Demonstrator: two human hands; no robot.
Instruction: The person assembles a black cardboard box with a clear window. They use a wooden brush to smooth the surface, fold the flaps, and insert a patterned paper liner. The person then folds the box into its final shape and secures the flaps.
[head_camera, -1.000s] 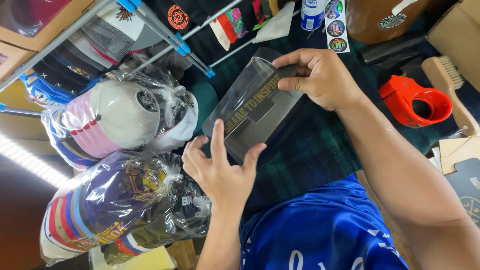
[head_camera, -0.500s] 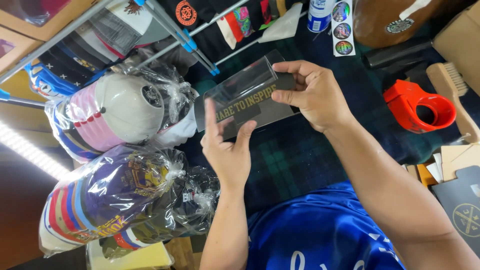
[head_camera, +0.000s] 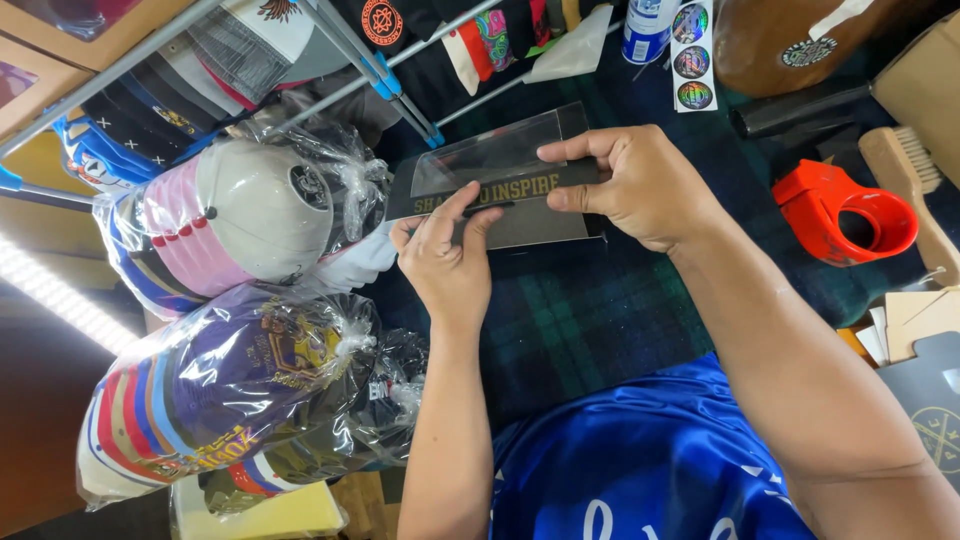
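Left fingers (head_camera: 470, 200) now pressed flat along the dark printed band of the clear box (head_camera: 500, 185), thumb under its near edge; a second ago spread open below it. Right fingers (head_camera: 570, 150) pinched shut on the band's far end. Left hand (head_camera: 450, 265) and right hand (head_camera: 650, 190) closer together than before. Box tipped from steep to nearly level, low over the plaid cloth (head_camera: 590, 310): looks like folding or flattening in hand. Box itself empty, see-through. Beside it, clear bags (head_camera: 240, 370) stuffed with stacked caps (head_camera: 235, 215). Red tape dispenser (head_camera: 850, 215) well apart, right.
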